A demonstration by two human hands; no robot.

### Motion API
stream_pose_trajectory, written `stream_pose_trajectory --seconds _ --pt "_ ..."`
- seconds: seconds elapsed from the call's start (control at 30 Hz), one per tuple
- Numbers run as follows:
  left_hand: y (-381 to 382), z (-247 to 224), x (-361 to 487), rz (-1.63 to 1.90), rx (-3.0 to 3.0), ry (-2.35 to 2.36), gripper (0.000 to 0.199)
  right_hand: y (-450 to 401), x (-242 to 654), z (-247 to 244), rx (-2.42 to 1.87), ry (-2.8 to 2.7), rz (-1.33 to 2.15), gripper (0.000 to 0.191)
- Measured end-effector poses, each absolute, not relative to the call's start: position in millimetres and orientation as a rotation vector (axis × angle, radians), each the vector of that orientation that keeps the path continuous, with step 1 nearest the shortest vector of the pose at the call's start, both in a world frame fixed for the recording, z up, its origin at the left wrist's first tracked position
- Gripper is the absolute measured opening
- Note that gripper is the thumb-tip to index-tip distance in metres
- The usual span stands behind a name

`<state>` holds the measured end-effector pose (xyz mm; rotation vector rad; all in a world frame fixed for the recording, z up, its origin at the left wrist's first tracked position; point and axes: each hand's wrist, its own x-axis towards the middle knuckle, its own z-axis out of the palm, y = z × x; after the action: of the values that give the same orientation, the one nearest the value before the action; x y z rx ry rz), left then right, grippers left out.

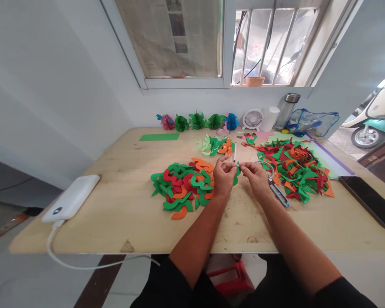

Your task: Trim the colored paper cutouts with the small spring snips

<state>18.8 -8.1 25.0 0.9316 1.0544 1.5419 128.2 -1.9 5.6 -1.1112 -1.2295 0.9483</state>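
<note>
Both hands meet over the middle of the wooden table (pixel 131 226). My left hand (pixel 224 176) pinches a small green paper piece (pixel 236 177), and the fingertips of my right hand (pixel 254 174) close on its upper right edge. Left of my left hand lies a pile of curved green, red and orange paper cut-outs (pixel 182 184). A pen (pixel 235 152) lies just beyond the fingers. Beside my right wrist is a blue-grey cutting tool (pixel 279 192), partly covered. Further right spreads a heap of paper scraps (pixel 300 171).
Along the wall stand folded paper figures (pixel 198 121), a small white fan (pixel 253 119) and a bottle (pixel 287 112). A green strip (pixel 159 137) lies back left. A white power bank (pixel 72 199) with a cable is left, a phone (pixel 370 201) right.
</note>
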Motion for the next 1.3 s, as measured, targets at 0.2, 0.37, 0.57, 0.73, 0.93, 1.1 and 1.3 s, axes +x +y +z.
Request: stream_pose_trajectory --seconds 0.2,0.37,0.57,0.73,0.93,1.1,1.3 --pt "-8.8 25.3 19.0 1.535 0.916 1.064 0.047 -1.8 128.6 5.7 -1.119 -1.227 0.946 0.024" --pt "-7.8 23.0 19.4 1.56 0.909 1.052 0.047 -1.7 129.1 4.7 -1.128 -1.232 0.948 0.023" --pt "-7.0 22.3 19.5 1.592 0.939 1.046 0.043 -1.6 128.3 3.2 -1.151 -1.264 0.895 0.02" --pt "-6.8 21.3 20.5 1.641 0.964 1.018 0.042 -2.0 127.5 4.7 -1.22 -1.326 0.764 0.02" --pt "-8.2 22.2 21.5 1.64 0.99 1.006 0.041 -2.9 126.7 4.2 -1.223 -1.261 0.77 0.02" --pt "-8.2 22.4 21.3 1.651 0.993 0.988 0.042 -5.3 124.8 7.4 -1.198 -1.211 0.79 0.021" --pt "-8.2 25.2 19.6 1.649 0.968 1.028 0.043 -5.4 127.4 15.0 -1.202 -1.11 0.798 0.022"
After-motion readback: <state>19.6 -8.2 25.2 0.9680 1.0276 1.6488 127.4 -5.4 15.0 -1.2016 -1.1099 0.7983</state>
